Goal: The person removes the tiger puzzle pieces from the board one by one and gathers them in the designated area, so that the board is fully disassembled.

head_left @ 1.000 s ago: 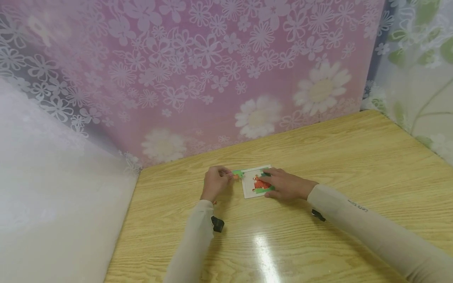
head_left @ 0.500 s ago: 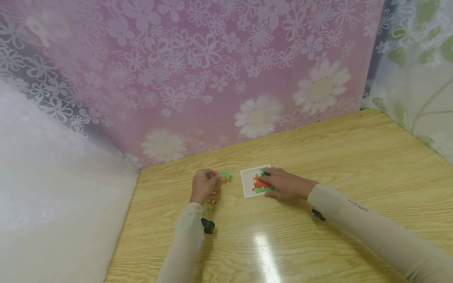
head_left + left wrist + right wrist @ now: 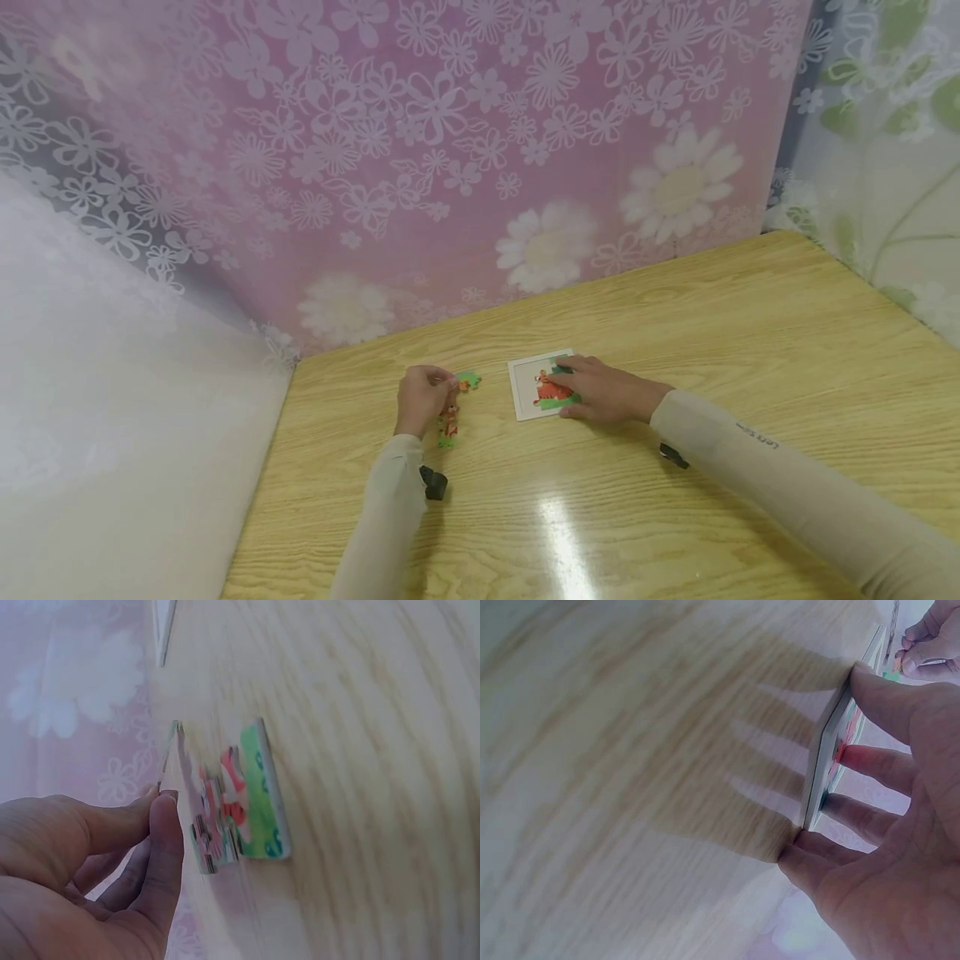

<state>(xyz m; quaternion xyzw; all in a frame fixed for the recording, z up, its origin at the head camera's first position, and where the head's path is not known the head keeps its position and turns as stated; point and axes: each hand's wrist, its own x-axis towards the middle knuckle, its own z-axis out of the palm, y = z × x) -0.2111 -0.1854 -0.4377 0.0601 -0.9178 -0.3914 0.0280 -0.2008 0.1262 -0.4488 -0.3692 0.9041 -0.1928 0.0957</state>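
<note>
My left hand [image 3: 420, 402] pinches a green and orange puzzle piece [image 3: 470, 381] between thumb and forefinger. In the left wrist view that piece [image 3: 173, 757] is tilted up, nearly edge-on. Just below the hand lie several joined-looking puzzle pieces [image 3: 448, 429] with red and green print. To the right sits a square white puzzle board [image 3: 517, 400], where pieces showing an orange tiger [image 3: 553, 391] fill part of the right side. My right hand [image 3: 611, 390] rests on the board with fingers spread, covering its right part. In the right wrist view, thumb and little finger touch the board's edge [image 3: 819, 761].
The wood-grain table [image 3: 637, 508] spreads around both hands. A pink flowered curtain [image 3: 450, 167] hangs at its back edge, and a white surface [image 3: 135, 417] borders its left side. Small black cameras [image 3: 433, 483] are strapped at both wrists.
My left hand has moved left, away from the board, carrying the pinched puzzle piece. The loose pieces below it have come into view. My right hand has stayed on the board.
</note>
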